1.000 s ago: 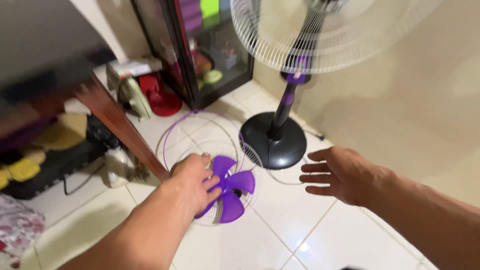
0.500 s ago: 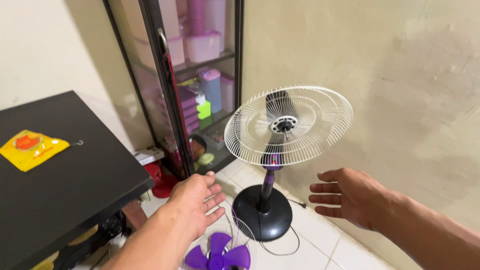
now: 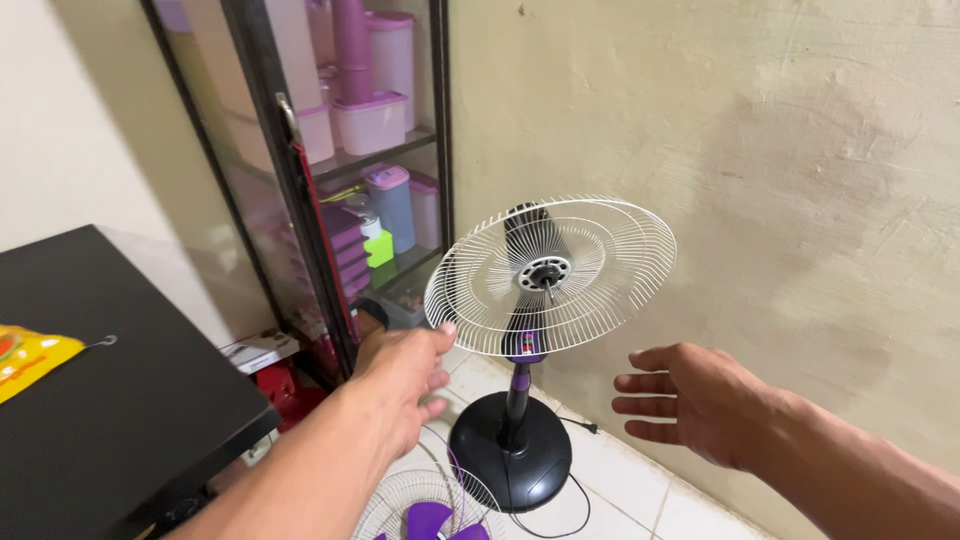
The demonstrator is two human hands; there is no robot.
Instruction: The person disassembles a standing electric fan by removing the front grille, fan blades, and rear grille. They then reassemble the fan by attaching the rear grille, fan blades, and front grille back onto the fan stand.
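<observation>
A standing fan with a white rear wire grille (image 3: 590, 268), a bare motor shaft at its centre and a purple pole rises from a round black base (image 3: 510, 450) on the tiled floor by the wall. My left hand (image 3: 400, 375) is open, its fingertips just at the grille's lower left rim. My right hand (image 3: 690, 400) is open too, held apart to the right of the pole and below the grille. A purple fan blade (image 3: 430, 520) lies on a loose front grille (image 3: 400, 500) on the floor, near the base.
A black table (image 3: 110, 410) with a yellow packet (image 3: 25, 358) stands at the left. A glass-door cabinet (image 3: 330, 160) behind the fan holds purple and white plastic containers. A black cord (image 3: 570, 500) runs from the fan's base across the tiles.
The view has tilted up from the floor to the fan. My left hand has left the purple blade and risen to the grille's rim; my right hand has risen beside the pole.
</observation>
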